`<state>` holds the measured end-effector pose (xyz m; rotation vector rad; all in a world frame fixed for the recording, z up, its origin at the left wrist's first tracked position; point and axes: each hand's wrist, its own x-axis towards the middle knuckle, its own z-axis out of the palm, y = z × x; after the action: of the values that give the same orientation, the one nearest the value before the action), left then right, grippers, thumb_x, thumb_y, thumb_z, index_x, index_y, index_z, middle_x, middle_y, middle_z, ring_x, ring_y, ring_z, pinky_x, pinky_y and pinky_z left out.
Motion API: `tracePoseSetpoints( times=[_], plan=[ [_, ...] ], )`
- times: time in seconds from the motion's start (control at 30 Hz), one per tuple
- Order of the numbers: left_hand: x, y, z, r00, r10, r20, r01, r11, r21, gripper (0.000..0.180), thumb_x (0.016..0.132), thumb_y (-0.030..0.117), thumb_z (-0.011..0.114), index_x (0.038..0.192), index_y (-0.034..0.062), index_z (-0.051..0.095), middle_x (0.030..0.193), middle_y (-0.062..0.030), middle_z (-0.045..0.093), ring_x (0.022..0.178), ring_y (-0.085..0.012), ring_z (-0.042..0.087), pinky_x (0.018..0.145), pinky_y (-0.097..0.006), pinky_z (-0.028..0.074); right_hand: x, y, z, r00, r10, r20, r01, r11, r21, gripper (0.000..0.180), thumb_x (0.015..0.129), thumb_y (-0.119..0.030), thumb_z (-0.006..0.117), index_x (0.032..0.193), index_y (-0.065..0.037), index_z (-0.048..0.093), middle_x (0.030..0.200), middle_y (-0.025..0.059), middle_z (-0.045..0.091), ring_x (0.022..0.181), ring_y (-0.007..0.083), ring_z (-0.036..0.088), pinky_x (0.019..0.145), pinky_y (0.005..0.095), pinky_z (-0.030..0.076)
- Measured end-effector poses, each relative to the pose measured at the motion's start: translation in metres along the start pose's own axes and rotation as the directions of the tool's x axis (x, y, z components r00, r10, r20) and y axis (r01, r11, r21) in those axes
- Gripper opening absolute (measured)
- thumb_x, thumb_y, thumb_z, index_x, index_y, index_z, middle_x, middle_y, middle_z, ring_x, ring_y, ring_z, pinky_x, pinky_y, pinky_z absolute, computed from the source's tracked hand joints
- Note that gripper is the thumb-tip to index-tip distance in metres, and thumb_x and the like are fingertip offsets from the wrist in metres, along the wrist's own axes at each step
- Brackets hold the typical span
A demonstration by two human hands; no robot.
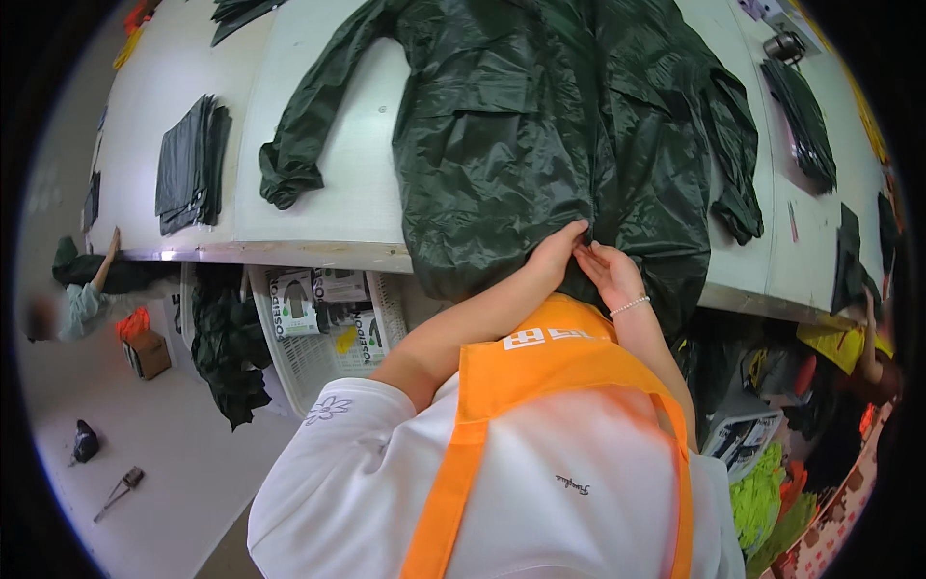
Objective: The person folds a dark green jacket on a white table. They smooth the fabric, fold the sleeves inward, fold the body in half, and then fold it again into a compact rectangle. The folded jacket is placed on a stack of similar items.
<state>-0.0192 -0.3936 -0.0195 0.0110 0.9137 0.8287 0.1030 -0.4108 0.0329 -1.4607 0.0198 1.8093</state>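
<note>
A dark green, shiny raincoat (492, 145) lies spread on the white table, its front upward, with its lower part hanging over the near edge. My left hand (558, 253) is closed on the front opening near the hem, thumb and fingers pinched at the cloth. Close beside it, my right hand (612, 276), with a beaded bracelet at the wrist, has its bent fingers closed at the same front edge. The two hands nearly touch. Whatever small part of the opening sits between the fingertips is too hidden to make out.
Folded dark green garments (191, 166) lie on the table (338, 217) to the left; another stack (801, 121) lies right. Below the edge, a white plastic basket (289, 372) holds printed packages. Co-workers' arms reach in at far left (108, 259) and far right (870, 314).
</note>
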Motion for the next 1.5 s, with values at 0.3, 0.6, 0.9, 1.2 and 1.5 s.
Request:
tracePoseSetpoints(
  times=[0.3, 0.6, 0.9, 1.2, 1.5],
  plan=[
    [-0.012, 0.012, -0.005, 0.999, 0.019, 0.036, -0.020, 0.999, 0.026, 0.013, 0.088, 0.016, 0.062, 0.091, 0.0036, 0.062, 0.090, -0.0064, 0.061, 0.089, -0.0182, 0.054, 0.087, -0.032, 0.041, -0.004, 0.000, 0.003, 0.995, -0.087, 0.057, 0.086, 0.996, 0.018, 0.005, 0.084, -0.002, 0.062, 0.081, -0.001, 0.058, 0.088, 0.0125, 0.066, 0.085, 0.0214, 0.067, 0.079, 0.0279, 0.055],
    [-0.017, 0.016, -0.003, 0.998, 0.023, 0.063, -0.026, 0.999, 0.045, 0.013, 0.087, 0.017, 0.063, 0.091, 0.0040, 0.062, 0.091, -0.0060, 0.061, 0.091, -0.0179, 0.053, 0.089, -0.032, 0.039, -0.008, 0.010, 0.010, 0.985, -0.171, 0.017, 0.170, 0.985, 0.036, 0.006, 0.084, -0.004, 0.064, 0.083, -0.002, 0.059, 0.089, 0.0106, 0.067, 0.085, 0.0188, 0.067, 0.079, 0.0275, 0.053],
    [-0.025, 0.016, 0.001, 0.999, -0.047, -0.012, 0.048, 0.952, 0.301, 0.027, 0.090, 0.022, 0.060, 0.108, 0.0026, 0.064, 0.107, -0.0051, 0.062, 0.105, -0.0151, 0.052, 0.096, -0.029, 0.037, -0.006, 0.002, 0.007, 0.974, -0.222, 0.038, 0.223, 0.974, -0.026, 0.006, 0.086, -0.008, 0.064, 0.086, -0.004, 0.060, 0.090, 0.0084, 0.067, 0.084, 0.0174, 0.066, 0.078, 0.0284, 0.053],
    [-0.040, 0.014, -0.006, 0.985, -0.088, -0.145, 0.121, 0.964, 0.236, 0.028, 0.089, 0.022, 0.062, 0.110, 0.0036, 0.061, 0.106, -0.0050, 0.061, 0.103, -0.0156, 0.053, 0.094, -0.029, 0.039, -0.003, -0.062, 0.032, 0.416, -0.101, 0.904, 0.701, -0.597, -0.390, 0.006, 0.081, -0.013, 0.054, 0.081, -0.007, 0.055, 0.079, 0.0102, 0.058, 0.080, 0.0285, 0.058, 0.071, 0.0381, 0.047],
    [-0.049, -0.002, -0.004, 0.956, -0.087, -0.279, 0.098, 0.995, 0.023, 0.022, 0.085, 0.019, 0.068, 0.101, 0.0030, 0.064, 0.097, -0.0044, 0.063, 0.093, -0.0143, 0.055, 0.085, -0.027, 0.042, 0.038, -0.094, 0.047, 0.221, 0.435, 0.873, 0.825, -0.561, 0.070, 0.012, 0.078, -0.019, 0.060, 0.081, -0.008, 0.057, 0.083, 0.0060, 0.055, 0.085, 0.0230, 0.055, 0.076, 0.0323, 0.044]
  ],
)
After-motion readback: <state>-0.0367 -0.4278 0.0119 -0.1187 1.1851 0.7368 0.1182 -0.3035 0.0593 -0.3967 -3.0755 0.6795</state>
